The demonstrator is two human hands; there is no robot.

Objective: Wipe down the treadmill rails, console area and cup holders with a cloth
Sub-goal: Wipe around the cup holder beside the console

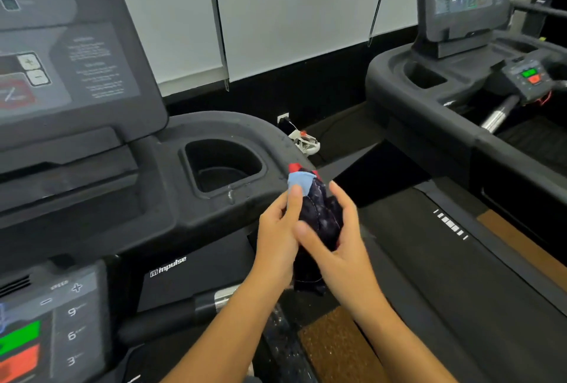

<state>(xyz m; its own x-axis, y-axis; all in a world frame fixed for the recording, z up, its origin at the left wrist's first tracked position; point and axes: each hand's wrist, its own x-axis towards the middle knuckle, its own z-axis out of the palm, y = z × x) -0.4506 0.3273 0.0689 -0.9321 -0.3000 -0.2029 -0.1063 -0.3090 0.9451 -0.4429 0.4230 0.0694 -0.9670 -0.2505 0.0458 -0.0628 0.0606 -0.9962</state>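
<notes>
A black treadmill console deck (171, 198) fills the left of the frame, its D-shaped cup holder (224, 168) sunk into the top at the centre. White smears (231, 194) mark the rim at the holder's 6 o'clock. On the dark floor (346, 134), at 2 o'clock from the holder, lies a small white tangle of cord (306, 142).

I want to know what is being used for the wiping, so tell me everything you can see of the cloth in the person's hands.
The cloth is a dark navy fabric with visible stitching, a light blue patch and a bit of red at its top end. It looks soft and is bunched into a crumpled wad, not spread flat. Both hands hold it: the left hand at its left side, the right hand wrapped around its right. It is just right of the treadmill's cup holder, not visibly touching it.
</notes>
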